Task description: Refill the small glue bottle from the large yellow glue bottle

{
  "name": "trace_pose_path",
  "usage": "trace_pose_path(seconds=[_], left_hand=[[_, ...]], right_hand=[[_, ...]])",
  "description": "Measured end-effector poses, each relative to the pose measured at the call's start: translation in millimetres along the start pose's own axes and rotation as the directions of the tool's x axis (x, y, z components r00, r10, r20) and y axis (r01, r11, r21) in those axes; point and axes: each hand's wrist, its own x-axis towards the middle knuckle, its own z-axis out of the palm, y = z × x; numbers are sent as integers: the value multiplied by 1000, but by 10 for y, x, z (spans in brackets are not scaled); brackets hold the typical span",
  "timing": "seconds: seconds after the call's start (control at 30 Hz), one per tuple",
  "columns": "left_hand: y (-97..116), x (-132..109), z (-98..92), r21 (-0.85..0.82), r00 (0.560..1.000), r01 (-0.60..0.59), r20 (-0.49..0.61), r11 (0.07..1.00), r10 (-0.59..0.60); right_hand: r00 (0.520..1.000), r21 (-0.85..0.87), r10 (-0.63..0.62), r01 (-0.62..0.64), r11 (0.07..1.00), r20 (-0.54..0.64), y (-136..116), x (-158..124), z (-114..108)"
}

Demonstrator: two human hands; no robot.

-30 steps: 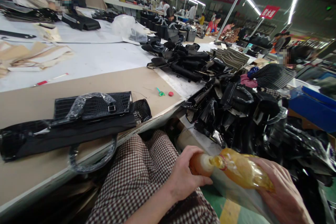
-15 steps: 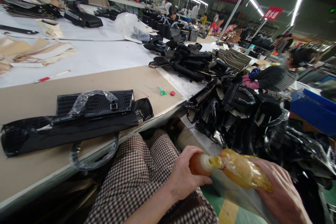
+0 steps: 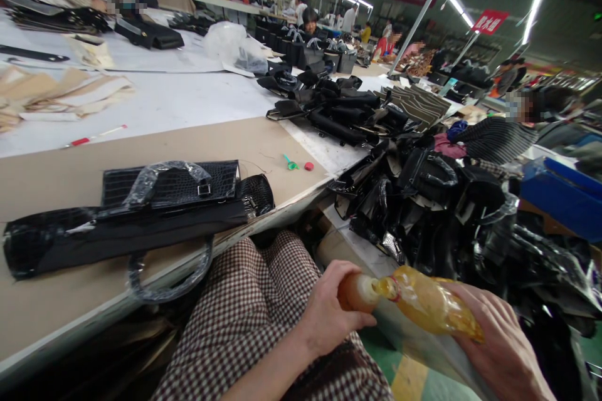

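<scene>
My left hand [image 3: 332, 307] is closed around a small squeeze bottle [image 3: 353, 293] with orange-brown contents and a whitish top. In my right hand [image 3: 498, 332] is a larger clear plastic bottle [image 3: 430, 301] of yellow liquid, tilted on its side. Its neck meets the mouth of the small bottle, above the gap beside my checked lap [image 3: 263, 313]. On the table to the left lies a black crocodile-pattern handbag [image 3: 172, 191], with plastic-wrapped handles, one hanging over the edge. A red cap [image 3: 309, 166] and a green piece [image 3: 291, 165] lie near the table corner.
Black bags are heaped on the right [image 3: 423, 219], beside a blue bin [image 3: 564, 197]. More black pieces [image 3: 324, 106] lie across the table. A red-handled tool [image 3: 79, 141] and beige strips [image 3: 61, 94] are at left. Co-workers sit at far left and right.
The large bottle's body has shifted slightly left in my right hand and looks more squeezed. Both bottles stay mouth to mouth; the handbag has not moved.
</scene>
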Motion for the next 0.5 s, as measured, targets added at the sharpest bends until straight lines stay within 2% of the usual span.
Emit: trace_pose_path(seconds=[0.17, 0.4, 0.5], left_hand=[[-51, 14, 30, 42, 1000, 2, 15, 999, -3], [-69, -4, 36, 101, 1000, 7, 11, 995, -8], [-53, -17, 23, 125, 1000, 5, 12, 992, -7]], right_hand=[[1000, 16, -11, 11, 1000, 15, 20, -14, -7], [988, 61, 86, -94, 994, 125, -25, -64, -74], [988, 50, 75, -83, 995, 134, -42, -36, -118]])
